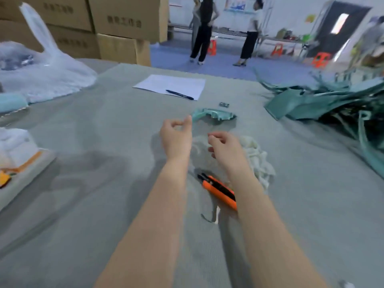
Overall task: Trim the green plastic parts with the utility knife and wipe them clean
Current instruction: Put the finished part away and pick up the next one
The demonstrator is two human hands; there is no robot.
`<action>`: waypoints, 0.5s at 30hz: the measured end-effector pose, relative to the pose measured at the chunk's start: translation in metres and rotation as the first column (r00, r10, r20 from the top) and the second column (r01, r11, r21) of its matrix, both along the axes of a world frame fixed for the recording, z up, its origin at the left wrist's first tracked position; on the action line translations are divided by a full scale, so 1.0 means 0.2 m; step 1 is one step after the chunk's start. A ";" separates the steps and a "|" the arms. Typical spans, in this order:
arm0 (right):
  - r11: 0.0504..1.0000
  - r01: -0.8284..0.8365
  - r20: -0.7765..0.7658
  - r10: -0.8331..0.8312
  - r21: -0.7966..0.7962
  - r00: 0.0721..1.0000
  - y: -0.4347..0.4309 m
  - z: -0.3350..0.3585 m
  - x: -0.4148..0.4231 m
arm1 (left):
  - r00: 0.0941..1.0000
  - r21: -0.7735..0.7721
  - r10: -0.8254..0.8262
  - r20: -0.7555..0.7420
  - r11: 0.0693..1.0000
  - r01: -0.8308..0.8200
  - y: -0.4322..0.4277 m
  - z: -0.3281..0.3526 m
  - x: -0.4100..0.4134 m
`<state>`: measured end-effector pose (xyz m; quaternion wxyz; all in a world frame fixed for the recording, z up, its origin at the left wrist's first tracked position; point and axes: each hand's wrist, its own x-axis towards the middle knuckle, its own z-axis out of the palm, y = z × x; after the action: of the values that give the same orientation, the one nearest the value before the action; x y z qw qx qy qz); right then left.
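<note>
No text can be read with certainty. The cardboard boxes stacked at the far left carry a short row of dark printed characters on each front face, but blur makes them illegible. A poster on the far wall shows blue and white areas, and its writing is too small to make out. The white sheet of paper on the bench shows no legible writing. The white and orange pack at the left edge has no legible label.

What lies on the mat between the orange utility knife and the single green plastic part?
A crumpled white cloth lies there; the head view shows it.
</note>
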<state>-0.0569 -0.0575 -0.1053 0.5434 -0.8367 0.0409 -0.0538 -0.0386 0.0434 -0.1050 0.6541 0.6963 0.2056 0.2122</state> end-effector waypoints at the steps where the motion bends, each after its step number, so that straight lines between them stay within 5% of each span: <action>1: 1.000 0.001 0.002 -0.001 0.023 1.000 -0.04 0.00 0.01 | 0.995 0.047 -0.071 -0.064 0.996 0.074 -0.02 -0.03 0.02; 4: 0.998 -0.002 0.000 0.002 0.058 1.000 -0.14 0.00 0.04 | 0.954 0.403 -0.141 -0.264 0.882 0.242 -0.03 -0.14 0.08; 7: 1.000 0.002 0.004 -0.002 0.012 1.000 -0.21 -0.01 0.06 | 0.968 0.624 -0.042 -0.246 0.757 0.191 0.00 -0.16 0.09; 12: 0.993 0.045 0.014 -0.046 0.107 0.999 -0.30 -0.01 0.09 | 0.995 0.545 0.066 0.078 0.833 -0.098 0.04 -0.05 0.07; 15: 0.947 0.091 0.068 -0.118 0.309 0.991 -0.33 0.01 0.09 | 0.982 0.333 0.003 0.191 0.940 -0.068 0.02 0.07 0.02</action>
<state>-0.0387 -0.1237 -0.1037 0.6638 -0.7363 0.0695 -0.1115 -0.0339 0.0474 -0.0911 0.5373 0.7713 0.1163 0.3207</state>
